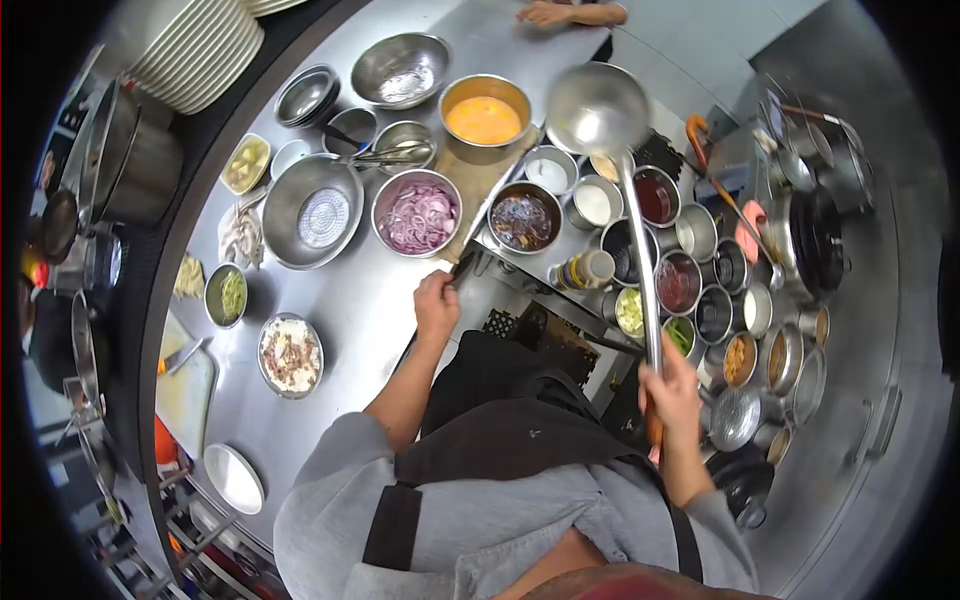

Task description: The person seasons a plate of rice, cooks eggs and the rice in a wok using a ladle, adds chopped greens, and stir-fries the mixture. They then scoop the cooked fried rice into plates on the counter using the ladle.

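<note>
A person's right hand point(672, 390), seen from the head camera, is closed around the handle of a ladle point(642, 270) that reaches forward above closely packed tins point(697, 230) with little room between them. The left hand point(436, 300), fingers curled, is at the near edge of the steel counter point(375, 310), just below the onions point(418, 218); whether it grips anything cannot be told. Bare steel stretches from there to a mixed bowl point(290, 355). Another person's hand point(545, 13) shows at the counter's far end, beside pale floor tiles point(690, 35). Plates point(200, 60) are stacked at upper left.
</note>
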Action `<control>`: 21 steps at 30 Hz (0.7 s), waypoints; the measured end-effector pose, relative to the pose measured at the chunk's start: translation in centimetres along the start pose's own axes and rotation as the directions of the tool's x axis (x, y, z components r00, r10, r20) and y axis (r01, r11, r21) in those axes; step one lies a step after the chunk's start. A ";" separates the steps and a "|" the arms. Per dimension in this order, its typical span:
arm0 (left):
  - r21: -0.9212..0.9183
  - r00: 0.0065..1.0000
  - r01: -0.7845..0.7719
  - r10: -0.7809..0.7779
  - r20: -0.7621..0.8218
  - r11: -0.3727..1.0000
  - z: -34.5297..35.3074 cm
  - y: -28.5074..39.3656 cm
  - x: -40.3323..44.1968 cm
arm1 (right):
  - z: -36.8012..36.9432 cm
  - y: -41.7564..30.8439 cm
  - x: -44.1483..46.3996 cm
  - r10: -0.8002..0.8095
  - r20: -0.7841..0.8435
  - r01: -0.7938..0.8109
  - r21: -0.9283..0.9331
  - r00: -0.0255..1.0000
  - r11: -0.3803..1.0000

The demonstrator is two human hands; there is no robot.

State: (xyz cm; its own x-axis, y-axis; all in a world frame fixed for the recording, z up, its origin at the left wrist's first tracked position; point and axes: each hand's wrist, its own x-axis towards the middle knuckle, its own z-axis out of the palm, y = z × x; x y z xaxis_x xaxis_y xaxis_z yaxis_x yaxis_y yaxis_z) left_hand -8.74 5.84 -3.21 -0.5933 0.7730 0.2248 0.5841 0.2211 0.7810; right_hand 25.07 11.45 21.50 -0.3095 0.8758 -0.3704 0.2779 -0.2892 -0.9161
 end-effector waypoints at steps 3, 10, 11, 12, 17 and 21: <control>0.269 0.982 0.040 0.012 -0.189 0.962 -1.9 -2.8 -0.3 | 0.1 -4.2 9.4 -0.284 0.189 0.337 -0.643 0.940 0.688; 0.418 0.975 0.061 0.037 -0.220 0.906 -2.4 -1.8 0.5 | 0.2 -12.6 19.0 -0.115 0.452 0.463 -0.821 0.884 0.334; 0.424 0.975 0.059 0.039 -0.219 0.904 -2.4 -1.7 0.6 | 0.2 -12.9 19.6 -0.093 0.464 0.468 -0.827 0.881 0.310; 0.431 0.976 0.052 0.046 -0.214 0.901 -2.5 -1.7 0.7 | 0.2 -13.0 20.1 -0.072 0.471 0.471 -0.833 0.879 0.290; 0.425 0.986 0.100 -0.032 -0.164 0.900 -2.1 -2.1 0.7 | 0.1 -13.4 22.5 -0.059 0.495 0.487 -0.816 0.867 0.311; 0.436 0.985 0.107 -0.037 -0.167 0.894 -2.0 -2.1 0.9 | 0.6 -16.1 23.5 0.035 0.495 0.454 -0.821 0.868 0.346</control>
State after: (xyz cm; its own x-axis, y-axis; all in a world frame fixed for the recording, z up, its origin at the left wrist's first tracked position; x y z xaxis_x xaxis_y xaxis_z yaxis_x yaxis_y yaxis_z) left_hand -11.59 4.84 -3.44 -0.6986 0.6541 0.2900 0.6997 0.5398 0.4679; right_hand 12.76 36.45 27.49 -0.7091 0.5593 -0.4294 0.7023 0.6147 -0.3591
